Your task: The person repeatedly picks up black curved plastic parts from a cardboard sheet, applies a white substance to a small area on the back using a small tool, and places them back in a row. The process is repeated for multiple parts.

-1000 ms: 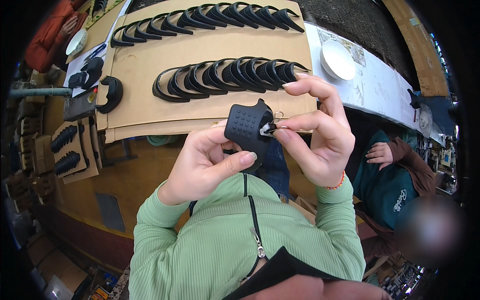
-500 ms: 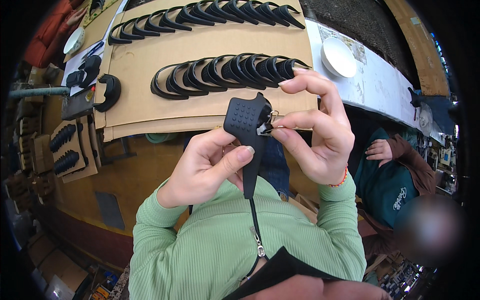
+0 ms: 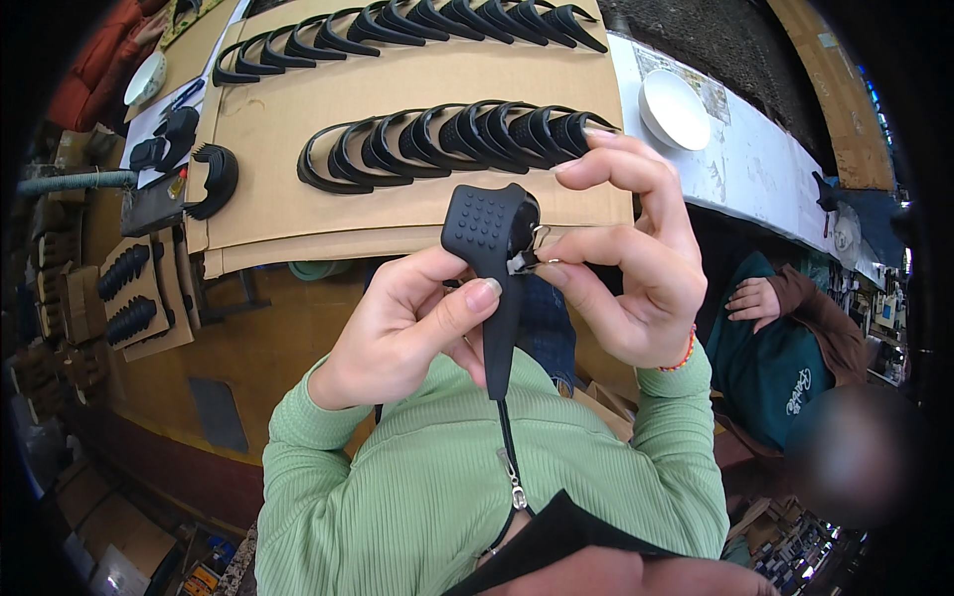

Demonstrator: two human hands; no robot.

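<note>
In front of my chest is a curved black moulded piece point(image 3: 479, 226) with a studded pad at its broad upper end and a narrow lower end. My left hand point(image 3: 407, 323) is closed around its left side, thumb across the front. At the piece's right side, my right hand point(image 3: 626, 258) pinches a small, thin, wire-like bit point(image 3: 542, 238) between thumb and index finger. Its other fingers are raised and bent. A small whitish spot shows beside that pinch. The inner side of the black piece is mostly hidden.
Two rows of similar black pieces, a far row point(image 3: 397, 30) and a nearer row point(image 3: 447, 144), lie on a cardboard sheet point(image 3: 268, 119). A white bowl point(image 3: 674, 109) stands at right, a black comb-like piece point(image 3: 217, 181) at left. Another person's hand point(image 3: 755, 301) rests at far right.
The black piece has tilted slightly, its lower end shifting a little to the right. My hands keep almost the same grip and place.
</note>
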